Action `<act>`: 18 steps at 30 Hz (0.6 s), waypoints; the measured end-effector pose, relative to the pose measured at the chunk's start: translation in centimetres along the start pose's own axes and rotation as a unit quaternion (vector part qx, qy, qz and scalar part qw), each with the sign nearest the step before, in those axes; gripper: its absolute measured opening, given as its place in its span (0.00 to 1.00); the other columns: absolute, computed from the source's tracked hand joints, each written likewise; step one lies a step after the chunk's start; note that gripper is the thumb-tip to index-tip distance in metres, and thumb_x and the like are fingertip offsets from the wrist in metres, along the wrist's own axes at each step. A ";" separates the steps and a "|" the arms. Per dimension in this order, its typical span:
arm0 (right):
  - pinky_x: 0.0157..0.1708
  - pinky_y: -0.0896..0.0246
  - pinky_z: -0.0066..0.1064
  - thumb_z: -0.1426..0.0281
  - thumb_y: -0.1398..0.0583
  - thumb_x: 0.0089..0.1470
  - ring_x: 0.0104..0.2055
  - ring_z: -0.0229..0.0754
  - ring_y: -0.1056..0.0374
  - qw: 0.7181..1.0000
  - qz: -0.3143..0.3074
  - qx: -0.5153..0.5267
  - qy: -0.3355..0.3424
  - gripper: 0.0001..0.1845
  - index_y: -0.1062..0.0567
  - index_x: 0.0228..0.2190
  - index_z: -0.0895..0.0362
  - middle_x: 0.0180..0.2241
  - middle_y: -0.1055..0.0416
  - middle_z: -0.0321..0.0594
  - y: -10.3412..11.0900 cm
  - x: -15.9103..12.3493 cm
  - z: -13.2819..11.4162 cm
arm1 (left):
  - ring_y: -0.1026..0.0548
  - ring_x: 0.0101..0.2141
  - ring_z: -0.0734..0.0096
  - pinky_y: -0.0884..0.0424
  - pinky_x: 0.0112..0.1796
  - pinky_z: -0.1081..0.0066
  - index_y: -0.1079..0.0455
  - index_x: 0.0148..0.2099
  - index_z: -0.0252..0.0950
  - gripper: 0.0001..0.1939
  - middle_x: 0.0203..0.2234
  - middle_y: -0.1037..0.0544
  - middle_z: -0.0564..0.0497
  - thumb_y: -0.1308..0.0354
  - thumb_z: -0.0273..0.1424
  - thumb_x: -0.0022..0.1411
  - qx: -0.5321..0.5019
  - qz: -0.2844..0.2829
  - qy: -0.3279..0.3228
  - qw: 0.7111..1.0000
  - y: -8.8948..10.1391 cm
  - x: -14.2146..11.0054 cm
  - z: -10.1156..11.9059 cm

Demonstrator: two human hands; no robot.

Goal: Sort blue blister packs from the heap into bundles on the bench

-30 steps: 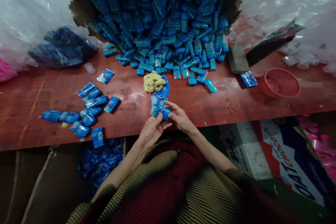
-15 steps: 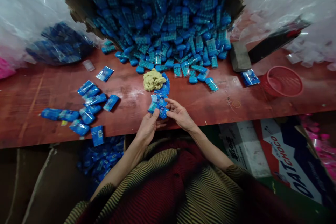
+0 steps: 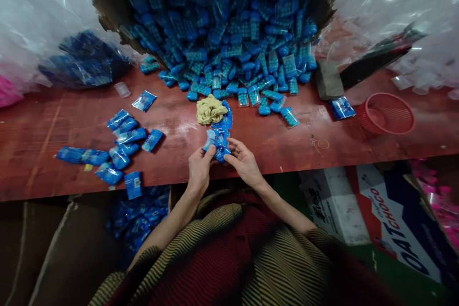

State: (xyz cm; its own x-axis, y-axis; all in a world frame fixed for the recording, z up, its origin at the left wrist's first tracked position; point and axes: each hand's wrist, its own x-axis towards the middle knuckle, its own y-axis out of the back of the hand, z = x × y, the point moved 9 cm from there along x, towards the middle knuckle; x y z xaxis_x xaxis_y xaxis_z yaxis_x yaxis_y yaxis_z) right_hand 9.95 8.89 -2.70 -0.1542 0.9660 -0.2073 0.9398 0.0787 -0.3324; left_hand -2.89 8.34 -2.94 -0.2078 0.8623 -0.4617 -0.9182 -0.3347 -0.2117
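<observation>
Moved since a second ago: my left hand (image 3: pixel 199 167), now farther left and forward; right hand (image 3: pixel 244 162) about the same place.
Left grip: grasping the left side of a small glossy blue printed plastic wrapper (image 3: pixel 221 154), thumb on top.
Right grip: thumb and fingers pinching the same wrapper's right edge.
Wrapper: between my hands, near the front edge of the red-painted table (image 3: pixel 279 141); can't tell whether it's filled.
Wrapper row: flat overlapping blue printed wrappers (image 3: pixel 225 121), just beyond my fingers.
Lump: crumpled pale yellow-green wad (image 3: pixel 210 110), touching the row's left side; material unclear.
Left side: loose cluster of plump blue packets (image 3: pixel 129 136), well apart from my left hand.
Bottles: big heap of clear plastic bottles with blue caps and turquoise pellets (image 3: pixel 229 52), spilling from a torn brown cardboard box (image 3: pixel 109 14).
Right side: grey rectangular block (image 3: pixel 329 80), flat blue packet (image 3: pixel 342 108) against it, round red plastic basket (image 3: pixel 367 119) just beside.
Below table: blue, red and white printed carton (image 3: pixel 398 224), right of me.
</observation>
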 end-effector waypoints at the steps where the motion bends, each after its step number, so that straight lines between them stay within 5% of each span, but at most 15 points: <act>1: 0.32 0.33 0.28 0.67 0.37 0.46 0.35 0.36 0.36 1.000 0.002 0.000 -0.002 0.27 0.34 0.50 0.50 0.37 0.34 0.36 -0.1 -0.1 0.2 | 0.28 0.23 0.74 0.30 0.27 0.72 0.29 0.31 0.31 0.20 0.22 0.24 0.52 0.34 0.43 0.43 0.004 0.004 0.000 1.000 0.0 0.0 -0.2; 7: 0.25 0.33 0.22 0.70 0.36 0.44 0.32 0.32 0.37 1.000 -0.004 -0.011 -0.011 0.29 0.33 0.50 0.49 0.35 0.36 0.34 0.4 0.1 -0.1 | 0.28 0.25 0.75 0.30 0.27 0.74 0.30 0.36 0.34 0.20 0.26 0.25 0.54 0.34 0.41 0.44 0.049 -0.016 -0.009 0.999 0.5 0.9 -0.2; 18: 0.25 0.30 0.22 0.69 0.36 0.43 0.36 0.35 0.34 0.999 0.016 0.008 -0.035 0.32 0.34 0.52 0.48 0.39 0.34 0.36 -0.1 -1.0 0.7 | 0.36 0.23 0.75 0.39 0.28 0.75 0.29 0.23 0.35 0.10 0.17 0.31 0.56 0.42 0.33 0.54 0.215 0.056 -0.207 0.953 1.9 0.8 3.6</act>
State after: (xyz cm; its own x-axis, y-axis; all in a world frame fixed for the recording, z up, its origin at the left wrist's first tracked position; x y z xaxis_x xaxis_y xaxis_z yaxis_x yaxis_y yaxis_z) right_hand 9.80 7.75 -3.07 -0.1452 0.9482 -0.2827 0.9399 0.0430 -0.3388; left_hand -6.03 9.79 -0.65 -0.3465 0.9359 -0.0632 -0.9170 -0.3237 0.2331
